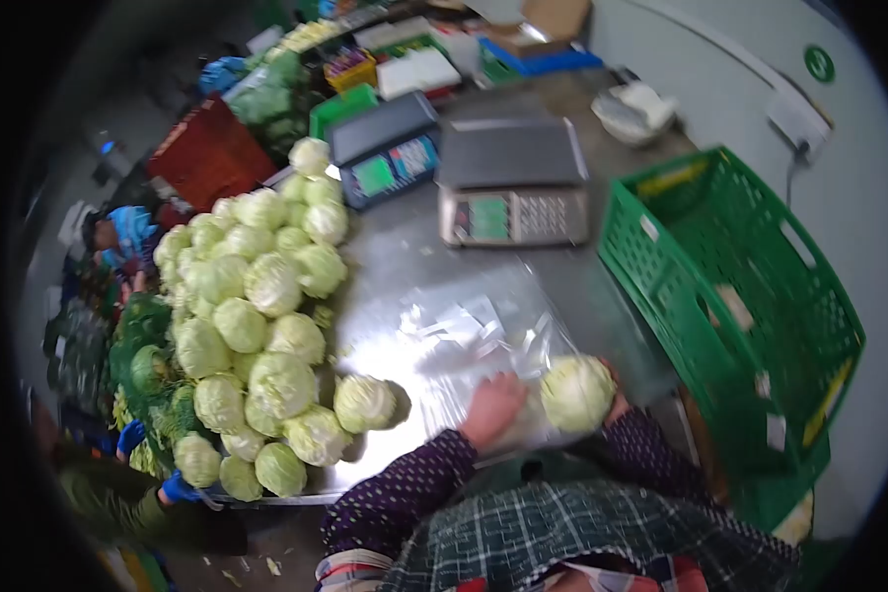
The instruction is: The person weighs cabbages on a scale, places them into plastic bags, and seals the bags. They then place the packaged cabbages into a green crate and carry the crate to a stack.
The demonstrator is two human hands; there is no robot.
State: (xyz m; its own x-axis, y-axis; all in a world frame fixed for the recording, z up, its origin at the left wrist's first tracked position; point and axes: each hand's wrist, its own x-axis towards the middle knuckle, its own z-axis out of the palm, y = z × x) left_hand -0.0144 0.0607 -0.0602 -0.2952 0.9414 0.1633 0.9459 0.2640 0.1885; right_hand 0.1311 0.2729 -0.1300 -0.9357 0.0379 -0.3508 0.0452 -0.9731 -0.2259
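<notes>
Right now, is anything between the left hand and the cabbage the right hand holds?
Nothing visible. The left hand rests on the clear plastic sheet, right beside the cabbage in the right hand; only plastic lies between them.

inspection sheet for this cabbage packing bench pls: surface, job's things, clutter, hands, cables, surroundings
Surface: metal table, shiny, partly covered by clear plastic sheets.
Job's things: one cabbage at the table's near edge, beside the plastic.
Clutter: cabbage pile on the left half; a lone head next to it; two scales at the back.
Hands: left hand flat on the plastic; right hand mostly hidden behind the cabbage, which it holds.
Cables: one cord hangs from a wall box on the right.
Surroundings: green crate to the right; another person in blue gloves at lower left; red crate and boxes behind.
</notes>
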